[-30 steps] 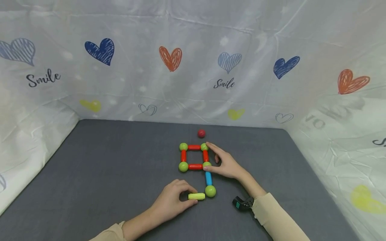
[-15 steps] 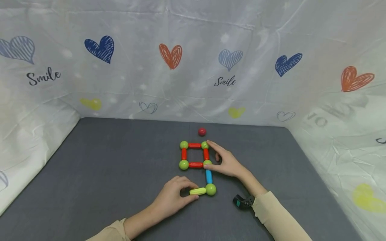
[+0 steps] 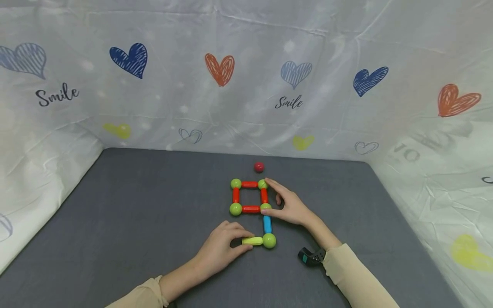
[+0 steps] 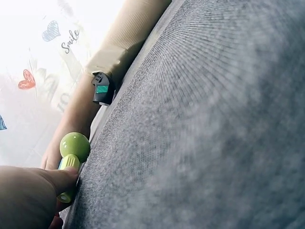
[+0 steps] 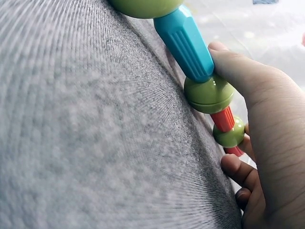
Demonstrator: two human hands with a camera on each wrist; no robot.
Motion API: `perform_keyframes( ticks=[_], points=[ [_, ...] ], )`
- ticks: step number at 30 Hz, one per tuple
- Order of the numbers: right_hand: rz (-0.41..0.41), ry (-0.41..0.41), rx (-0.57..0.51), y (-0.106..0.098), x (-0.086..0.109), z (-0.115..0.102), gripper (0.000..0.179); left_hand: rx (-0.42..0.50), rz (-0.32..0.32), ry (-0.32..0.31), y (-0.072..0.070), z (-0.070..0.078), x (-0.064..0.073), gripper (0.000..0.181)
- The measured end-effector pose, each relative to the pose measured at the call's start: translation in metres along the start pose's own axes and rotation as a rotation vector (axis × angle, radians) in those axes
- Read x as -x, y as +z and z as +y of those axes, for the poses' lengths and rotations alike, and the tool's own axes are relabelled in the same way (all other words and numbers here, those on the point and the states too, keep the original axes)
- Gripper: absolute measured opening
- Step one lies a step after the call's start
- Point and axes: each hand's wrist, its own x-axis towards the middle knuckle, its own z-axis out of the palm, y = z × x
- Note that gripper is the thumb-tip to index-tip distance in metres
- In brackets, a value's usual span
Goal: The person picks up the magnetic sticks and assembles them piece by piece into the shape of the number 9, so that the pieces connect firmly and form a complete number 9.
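Note:
On the grey table, red rods [image 3: 250,209] and green balls [image 3: 235,209] form a toy building square. A blue rod [image 3: 267,224] runs from its near right corner toward the person and ends at another green ball [image 3: 269,240]. My left hand [image 3: 220,244] pinches a yellow rod [image 4: 70,162] between thumb and fingers, and the rod's right end meets that near ball. My right hand [image 3: 290,208] holds the square's right side, thumb at the near corner ball [image 5: 209,93] and index fingertip at the far corner ball [image 5: 229,131].
A loose red ball [image 3: 259,167] lies just behind the square. The right wrist wears a black band [image 3: 311,256]. A pale cloth [image 3: 246,85] printed with hearts surrounds the table's back and sides.
My left hand has brought the yellow rod slightly up and right, so its end now meets the near green ball, where a gap showed before. The right hand keeps its hold on the square.

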Motion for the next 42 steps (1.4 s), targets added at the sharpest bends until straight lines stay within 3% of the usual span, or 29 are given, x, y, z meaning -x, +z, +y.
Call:
perform_keyframes(
  ticks=[6,9,12,18,23,27,34,42],
  points=[
    [0.001,0.010,-0.001,0.000,0.001,0.000,0.092,0.011,0.008,-0.022,-0.002,0.002,0.000,0.028],
    [0.003,0.010,0.003,0.000,0.001,-0.002,0.091,0.004,0.052,-0.037,-0.011,0.004,-0.007,0.035],
    [0.002,0.003,-0.001,0.002,0.000,-0.003,0.091,-0.011,0.121,-0.047,-0.027,0.003,-0.026,0.039],
    [-0.004,0.004,-0.019,0.005,0.000,-0.002,0.091,0.084,0.162,-0.140,-0.051,-0.015,-0.088,0.052],
    [-0.004,0.006,-0.011,0.004,0.000,0.000,0.091,0.169,0.141,-0.281,-0.052,-0.027,-0.140,0.059],
    [0.004,-0.005,-0.003,0.002,0.002,0.001,0.091,0.193,0.109,-0.383,-0.048,-0.029,-0.169,0.061],
    [0.009,-0.042,-0.017,0.001,-0.001,0.001,0.092,0.128,0.062,-0.483,-0.044,-0.031,-0.198,0.061],
    [0.028,-0.043,-0.025,0.005,0.002,0.003,0.091,0.135,0.044,-0.507,-0.036,-0.036,-0.208,0.059]
  ],
)
